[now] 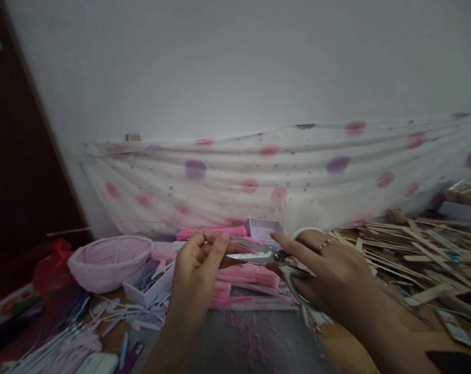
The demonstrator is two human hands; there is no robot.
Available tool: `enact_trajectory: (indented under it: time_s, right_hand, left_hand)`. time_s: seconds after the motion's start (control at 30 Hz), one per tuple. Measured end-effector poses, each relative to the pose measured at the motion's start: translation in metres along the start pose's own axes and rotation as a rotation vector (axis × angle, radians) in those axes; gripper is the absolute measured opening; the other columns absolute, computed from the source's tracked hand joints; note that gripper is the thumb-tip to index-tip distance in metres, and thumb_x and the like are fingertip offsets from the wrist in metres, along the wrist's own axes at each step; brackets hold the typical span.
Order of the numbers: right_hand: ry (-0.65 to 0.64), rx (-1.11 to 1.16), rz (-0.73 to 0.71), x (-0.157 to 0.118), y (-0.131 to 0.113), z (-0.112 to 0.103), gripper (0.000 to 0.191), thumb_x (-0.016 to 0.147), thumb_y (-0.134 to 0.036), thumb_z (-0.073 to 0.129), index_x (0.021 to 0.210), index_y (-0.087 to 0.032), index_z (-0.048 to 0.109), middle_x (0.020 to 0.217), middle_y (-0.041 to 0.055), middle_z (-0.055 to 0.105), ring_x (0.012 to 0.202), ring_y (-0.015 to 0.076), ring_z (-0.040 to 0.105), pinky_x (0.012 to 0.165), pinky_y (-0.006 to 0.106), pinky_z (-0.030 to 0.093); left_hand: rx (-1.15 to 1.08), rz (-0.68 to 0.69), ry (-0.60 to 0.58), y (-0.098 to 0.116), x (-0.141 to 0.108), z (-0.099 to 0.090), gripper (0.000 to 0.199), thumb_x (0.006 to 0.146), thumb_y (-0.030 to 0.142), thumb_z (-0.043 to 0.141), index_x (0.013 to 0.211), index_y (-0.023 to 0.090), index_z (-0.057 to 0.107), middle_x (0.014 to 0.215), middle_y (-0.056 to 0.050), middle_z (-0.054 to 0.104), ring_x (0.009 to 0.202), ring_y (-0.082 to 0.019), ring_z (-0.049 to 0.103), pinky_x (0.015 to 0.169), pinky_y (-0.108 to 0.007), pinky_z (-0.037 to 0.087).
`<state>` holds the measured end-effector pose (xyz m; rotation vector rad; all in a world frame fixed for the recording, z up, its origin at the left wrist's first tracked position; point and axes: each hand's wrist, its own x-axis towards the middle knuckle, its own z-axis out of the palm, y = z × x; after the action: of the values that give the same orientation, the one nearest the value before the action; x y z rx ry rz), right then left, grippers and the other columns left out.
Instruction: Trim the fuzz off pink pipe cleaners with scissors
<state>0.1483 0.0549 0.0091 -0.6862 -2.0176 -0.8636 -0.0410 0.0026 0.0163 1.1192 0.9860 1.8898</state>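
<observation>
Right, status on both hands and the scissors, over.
Right hand on scissors, blades open. Left hand pinching thin pink piece at the blades. Pink bundles close behind.

Left hand (199, 262) pinched, right hand (331, 267) curled, the hands nearly meet.

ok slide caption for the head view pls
Right hand holding open scissors beside the left hand, over pink bundles and a grey surface flecked with pink scraps.
</observation>
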Motion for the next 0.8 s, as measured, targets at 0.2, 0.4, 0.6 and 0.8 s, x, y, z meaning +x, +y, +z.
enact_trajectory:
  time_s: [0.2, 0.4, 0.6, 0.8]
  right_hand:
    - [-0.009, -0.019, 0.003, -0.0019, 0.0007, 0.0020, 0.030, 0.085, -0.035, 0.057, 0.109, -0.020, 0.068, 0.076, 0.0030, 0.066, 0.061, 0.0158, 0.058, 0.053, 0.029, 0.035]
    - [-0.030, -0.041, 0.018, -0.0026, 0.0004, 0.0043, 0.029, 0.085, -0.036, 0.057, 0.107, -0.022, 0.068, 0.076, 0.0024, 0.067, 0.058, 0.0141, 0.056, 0.051, 0.028, 0.032]
    - [-0.034, -0.030, 0.034, -0.0032, 0.0023, 0.0064, 0.028, 0.086, -0.041, 0.057, 0.102, -0.022, 0.069, 0.074, 0.0017, 0.066, 0.057, 0.0162, 0.057, 0.051, 0.029, 0.029]
    - [-0.050, 0.065, 0.050, 0.0001, 0.0024, 0.0051, 0.030, 0.086, -0.040, 0.056, 0.104, -0.019, 0.067, 0.079, 0.0048, 0.065, 0.065, 0.0179, 0.057, 0.057, 0.029, 0.035]
  left_hand:
    - [-0.006, -0.032, 0.002, -0.0014, 0.0016, -0.0004, 0.025, 0.073, 0.035, 0.071, 0.070, 0.017, 0.054, 0.065, -0.001, 0.071, 0.066, -0.018, 0.070, 0.069, -0.029, 0.057]
    - [-0.011, -0.047, -0.028, -0.0032, 0.0043, -0.0018, 0.029, 0.070, 0.040, 0.072, 0.072, 0.016, 0.055, 0.064, -0.002, 0.070, 0.064, -0.021, 0.070, 0.067, -0.034, 0.058]
    - [0.023, -0.031, -0.040, -0.0076, 0.0081, -0.0031, 0.029, 0.072, 0.040, 0.071, 0.077, 0.015, 0.057, 0.067, -0.003, 0.071, 0.060, -0.018, 0.069, 0.064, -0.031, 0.058]
    - [0.032, -0.040, -0.041, -0.0107, 0.0104, -0.0034, 0.028, 0.074, 0.040, 0.069, 0.076, 0.017, 0.054, 0.064, -0.003, 0.071, 0.065, -0.019, 0.070, 0.065, -0.030, 0.057]
